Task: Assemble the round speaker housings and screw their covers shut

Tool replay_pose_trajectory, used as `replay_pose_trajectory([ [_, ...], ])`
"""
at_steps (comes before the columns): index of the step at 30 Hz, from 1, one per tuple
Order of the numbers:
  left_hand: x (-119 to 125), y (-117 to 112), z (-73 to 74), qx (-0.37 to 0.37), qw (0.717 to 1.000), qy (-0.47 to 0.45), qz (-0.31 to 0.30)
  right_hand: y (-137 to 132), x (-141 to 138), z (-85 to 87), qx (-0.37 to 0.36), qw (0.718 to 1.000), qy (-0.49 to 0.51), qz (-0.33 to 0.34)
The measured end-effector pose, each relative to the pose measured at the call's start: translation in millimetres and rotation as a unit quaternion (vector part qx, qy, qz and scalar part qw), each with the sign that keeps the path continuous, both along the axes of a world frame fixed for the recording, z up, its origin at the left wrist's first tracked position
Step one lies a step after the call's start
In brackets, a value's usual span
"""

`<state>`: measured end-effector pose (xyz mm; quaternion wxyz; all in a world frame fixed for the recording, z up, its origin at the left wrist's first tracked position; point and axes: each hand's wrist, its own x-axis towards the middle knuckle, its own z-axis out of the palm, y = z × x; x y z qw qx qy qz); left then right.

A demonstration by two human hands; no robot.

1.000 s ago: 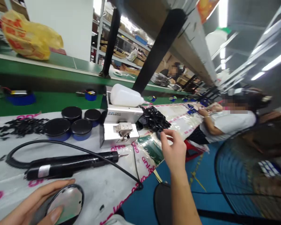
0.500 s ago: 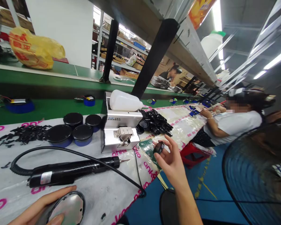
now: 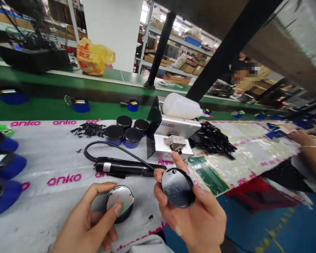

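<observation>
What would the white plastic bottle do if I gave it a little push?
The white plastic bottle would probably roll, because it's lying on its side and its body looks rounded. It might drop too, since it's perched up on the silver machine. It may squish a bit if squeezed, as it looks like soft, cloudy plastic. I can't tell how full it is.

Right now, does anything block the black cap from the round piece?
No object shows between the black cap in the right hand and the round piece in the left hand; only the right fingers curl there.
</observation>
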<state>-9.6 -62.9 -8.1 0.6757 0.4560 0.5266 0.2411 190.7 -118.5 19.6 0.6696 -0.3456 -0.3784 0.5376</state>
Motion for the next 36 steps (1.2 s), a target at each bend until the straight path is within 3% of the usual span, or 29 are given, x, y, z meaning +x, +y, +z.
replay_pose_trajectory([
  [2, -1.7, 7.1, 4.8, -0.008, 1.000, 0.004, -0.025, -4.8, -1.9, -4.9, 0.014, 0.997, -0.051, 0.059],
  [4, -3.1, 12.8, 8.2, -0.017, 0.999, -0.007, -0.041, -10.6, -2.6, -11.3, 0.011, 0.979, -0.200, 0.037],
  [7, -3.2, 17.6, 11.1, -0.026, 0.998, -0.036, -0.050, -17.3, -4.5, -21.0, 0.010, 0.908, -0.419, -0.026],
  [9, -3.3, 19.0, 11.4, -0.033, 0.997, -0.049, -0.054, -18.6, -6.0, -25.9, 0.018, 0.872, -0.488, -0.025],
  [15, -5.6, 21.2, 12.6, -0.037, 0.994, -0.065, -0.081, -10.3, -7.0, -30.3, 0.073, 0.858, -0.509, -0.004],
  [19, -5.9, 21.7, 13.3, -0.030, 0.993, -0.078, -0.080, -1.0, -6.1, -23.5, 0.120, 0.825, -0.552, 0.001],
  [23, -11.3, 20.9, 3.4, -0.040, 0.989, -0.109, -0.092, 10.7, -7.7, -7.4, 0.141, 0.767, -0.623, 0.051],
  [29, -26.4, 21.3, -11.0, -0.077, 0.944, -0.308, -0.090, 28.5, -8.4, 10.8, 0.135, 0.651, -0.730, 0.157],
  [32, -28.4, 21.8, -10.0, -0.098, 0.936, -0.325, -0.097, 33.4, -5.4, 13.2, 0.132, 0.615, -0.756, 0.181],
  [36, -29.0, 21.7, -8.5, -0.109, 0.935, -0.322, -0.102, 36.9, -4.5, 18.2, 0.119, 0.589, -0.771, 0.209],
])
